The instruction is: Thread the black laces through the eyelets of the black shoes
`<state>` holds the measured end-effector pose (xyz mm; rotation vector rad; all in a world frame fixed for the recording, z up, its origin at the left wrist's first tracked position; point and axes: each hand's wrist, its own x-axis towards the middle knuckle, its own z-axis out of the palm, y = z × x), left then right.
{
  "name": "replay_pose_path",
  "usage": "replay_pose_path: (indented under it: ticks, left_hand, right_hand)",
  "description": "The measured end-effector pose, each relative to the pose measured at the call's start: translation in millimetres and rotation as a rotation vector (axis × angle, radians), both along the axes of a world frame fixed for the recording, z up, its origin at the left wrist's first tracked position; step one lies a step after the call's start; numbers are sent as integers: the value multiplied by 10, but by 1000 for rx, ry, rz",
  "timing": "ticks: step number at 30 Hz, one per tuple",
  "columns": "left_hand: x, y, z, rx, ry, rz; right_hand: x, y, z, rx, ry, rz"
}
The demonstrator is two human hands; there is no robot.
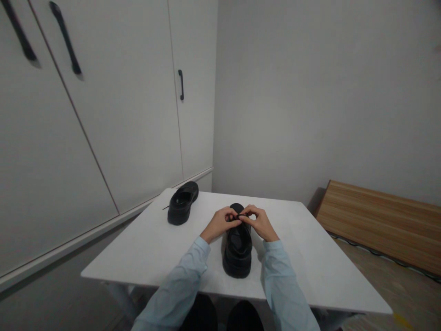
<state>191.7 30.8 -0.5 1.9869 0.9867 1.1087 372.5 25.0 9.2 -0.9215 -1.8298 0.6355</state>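
A black shoe (237, 255) stands on the white table (144, 257) in front of me, its toe pointing away and its heel near the front edge. My left hand (223, 222) and my right hand (257, 220) meet over its lacing area, fingertips close together. Both hands are pinched on the dark shoelace (238, 216), most of which is hidden by the fingers. A second black shoe (182, 202) sits at the table's back left, with a lace end sticking out to its left.
White cabinets (131, 101) with black handles line the left side, close to the table. A grey wall (310, 101) rises behind. At the right, a wood-grain board (379, 220) leans, with a dark cable along its lower edge.
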Motion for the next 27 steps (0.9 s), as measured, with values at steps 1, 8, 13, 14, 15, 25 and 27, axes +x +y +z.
replay_pose_path:
  ticks: [1,8,13,14,15,25,27]
  left_hand:
    - [4,-4,1,27,-10,12]
    - [24,-53,21,192,-18,78]
    - [51,-74,0,275,39,103]
    - [59,-75,-6,297,56,119]
    - [64,-76,-11,320,72,138]
    - [-28,-2,5,394,62,98]
    - [-48,32,-6,409,78,102]
  right_hand:
    - [1,3,-1,0,17,13]
    - [16,1,-14,-81,107,95]
    - [28,0,-19,-136,150,151]
    - [31,0,-19,-147,159,166]
    - [35,-1,-17,-156,168,178]
    - [98,-11,7,-205,255,198]
    - [111,-1,-5,-207,276,207]
